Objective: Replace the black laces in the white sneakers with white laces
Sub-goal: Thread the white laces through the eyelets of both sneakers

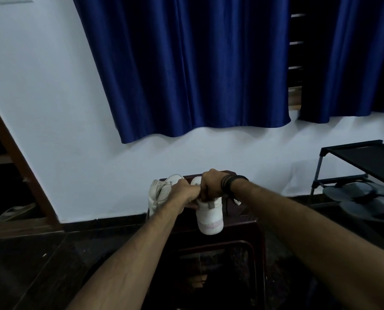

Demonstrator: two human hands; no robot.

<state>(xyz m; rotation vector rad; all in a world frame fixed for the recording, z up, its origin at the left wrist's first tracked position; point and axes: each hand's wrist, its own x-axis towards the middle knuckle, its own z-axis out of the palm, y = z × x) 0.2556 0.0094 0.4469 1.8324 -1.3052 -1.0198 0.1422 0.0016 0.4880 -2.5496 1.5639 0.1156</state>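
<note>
Both forearms are reaching forward from the viewer. Left hand (183, 194) and right hand (211, 186) are meeting on the near white sneaker (209, 217), each grip closing on something at its collar, probably a lace. This sneaker and the second sneaker (158, 191) are sitting on a dark counter (238, 214). I judge the relacing is nearly finished. Eyelets are hiding behind the fingers; the dim light is blurring lace colour.

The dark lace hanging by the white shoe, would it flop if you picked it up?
Probably floppy: the thin dark lace dangles limp beside the white sneaker. Likely light, being so thin. Its white tip may swing.
</note>
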